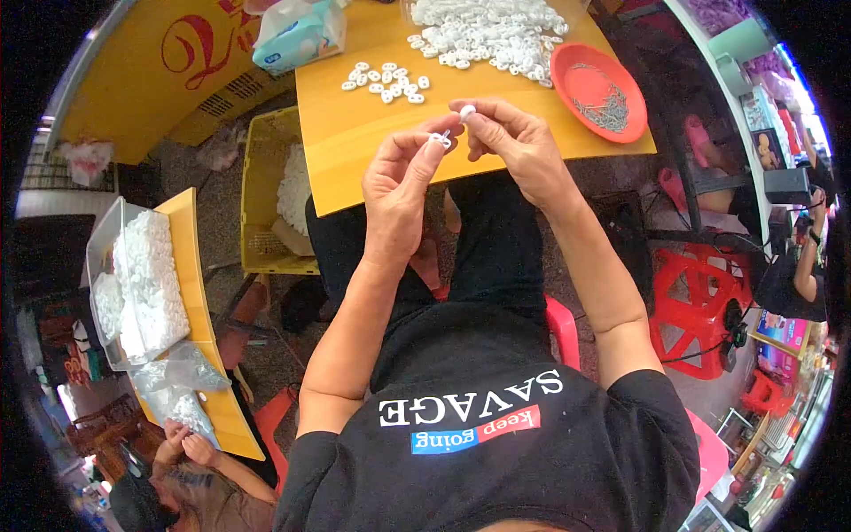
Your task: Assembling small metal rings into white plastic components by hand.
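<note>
Over the near edge of the yellow table (pixel 346 168), my left hand (pixel 399 182) pinches a small white two-holed plastic piece (pixel 440 139) between thumb and forefinger. A thin metal pin seems to stick out of it. Just to the right, my right hand (pixel 523 146) is closed on a small white plastic piece (pixel 467 112), partly covered by the fingertips. The two hands are close together. Beyond them lies a small group of similar white pieces (pixel 386 82), with a large heap of them (pixel 487 31) further back. At the right, an orange-red bowl (pixel 573 73) holds many thin metal pins (pixel 610 111).
A tissue pack (pixel 300 37) sits at the table's far left. Below the left edge stands a yellow crate (pixel 257 177) with white contents. Another person (pixel 199 479) works at a side table (pixel 199 293) with a clear tub (pixel 106 230). Red stools (pixel 696 306) stand at right.
</note>
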Demonstrator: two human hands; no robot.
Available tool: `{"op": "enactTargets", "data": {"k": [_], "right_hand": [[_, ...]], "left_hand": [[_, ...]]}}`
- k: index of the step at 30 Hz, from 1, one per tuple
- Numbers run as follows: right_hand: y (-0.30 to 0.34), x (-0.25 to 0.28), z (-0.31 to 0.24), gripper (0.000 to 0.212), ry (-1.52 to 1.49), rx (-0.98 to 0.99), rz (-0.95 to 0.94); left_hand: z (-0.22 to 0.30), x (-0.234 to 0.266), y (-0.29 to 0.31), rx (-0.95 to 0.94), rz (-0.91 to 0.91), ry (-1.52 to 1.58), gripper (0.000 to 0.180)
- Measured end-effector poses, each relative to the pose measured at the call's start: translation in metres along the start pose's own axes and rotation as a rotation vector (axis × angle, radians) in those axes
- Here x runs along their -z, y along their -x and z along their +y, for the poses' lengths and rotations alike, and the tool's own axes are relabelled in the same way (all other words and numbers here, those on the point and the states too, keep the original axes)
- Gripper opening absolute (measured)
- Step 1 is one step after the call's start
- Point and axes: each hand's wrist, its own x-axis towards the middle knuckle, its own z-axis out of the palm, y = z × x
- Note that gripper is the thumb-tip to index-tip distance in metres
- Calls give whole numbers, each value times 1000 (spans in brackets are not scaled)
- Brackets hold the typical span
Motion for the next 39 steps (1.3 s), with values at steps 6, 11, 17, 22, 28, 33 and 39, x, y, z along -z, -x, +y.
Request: {"op": "enactTargets", "data": {"k": [6,11,17,22,28,33,39], "right_hand": [[8,-2,-7,34,-218,-37,-3],[14,-2,-13,26,-313,-63,20],[18,-3,-15,25,-318,-41,33],[18,-1,-11,25,-255,-2,53],[18,-1,-8,25,-143,49,60],[18,-1,-9,25,-94,52,75],[17,0,-7,24,-166,20,96]], "left_hand": [[9,-3,1,110,57,-77,14],[10,-7,-2,145,56,-77,14],[10,-9,-4,157,54,-86,14],[13,-13,-4,179,56,-167,15],[12,-13,-4,192,48,-240,17],[13,-12,-5,209,54,-258,18],[12,-12,-6,183,41,-277,18]]}}
